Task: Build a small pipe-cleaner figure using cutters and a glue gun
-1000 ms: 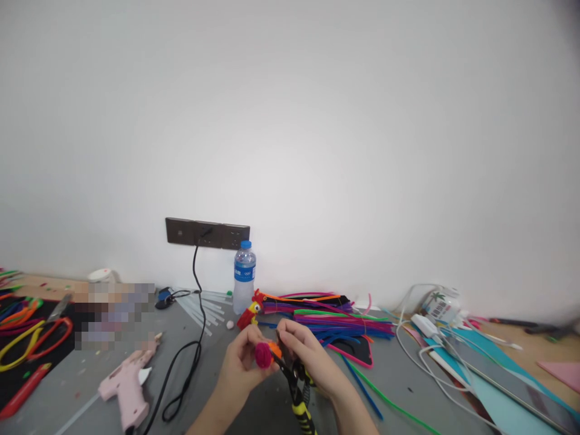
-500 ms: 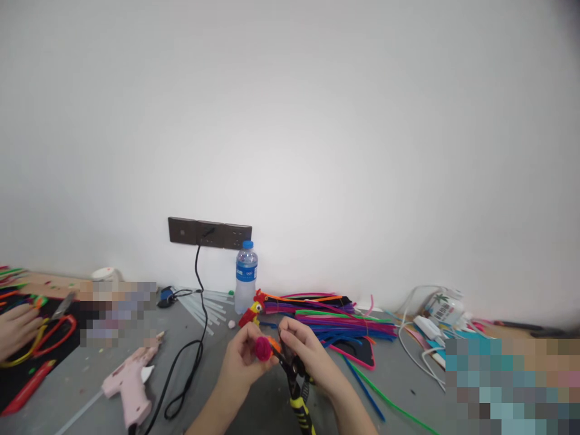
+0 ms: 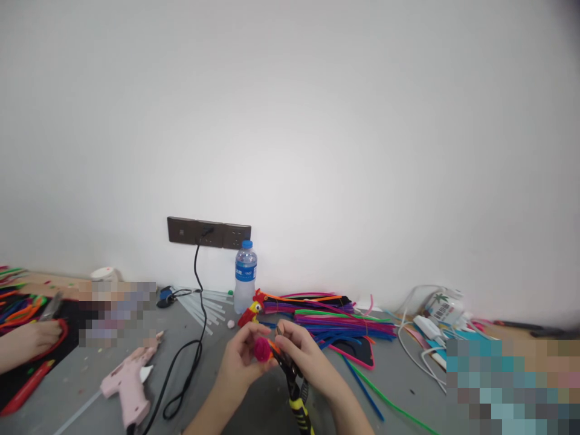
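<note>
My left hand point(image 3: 240, 362) is closed around a small magenta pompom-like ball point(image 3: 261, 349) with an orange bit point(image 3: 272, 348) at its right side. My right hand point(image 3: 303, 357) grips pliers with black and yellow handles point(image 3: 296, 393); their black jaws meet the orange bit beside the ball. Both hands hover just above the grey table point(image 3: 217, 393), near its front edge.
A pink glue gun point(image 3: 129, 383) with a black cord point(image 3: 188, 356) lies at the left. A water bottle point(image 3: 245, 277), a red and yellow pipe-cleaner bird point(image 3: 251, 311) and a pile of coloured pipe cleaners point(image 3: 335, 317) stand behind. Another person's hand point(image 3: 27, 343) is at the far left.
The other person's hand has come in at the far left and moved further over the black mat. My hands have barely shifted, still working the pliers at the ball.
</note>
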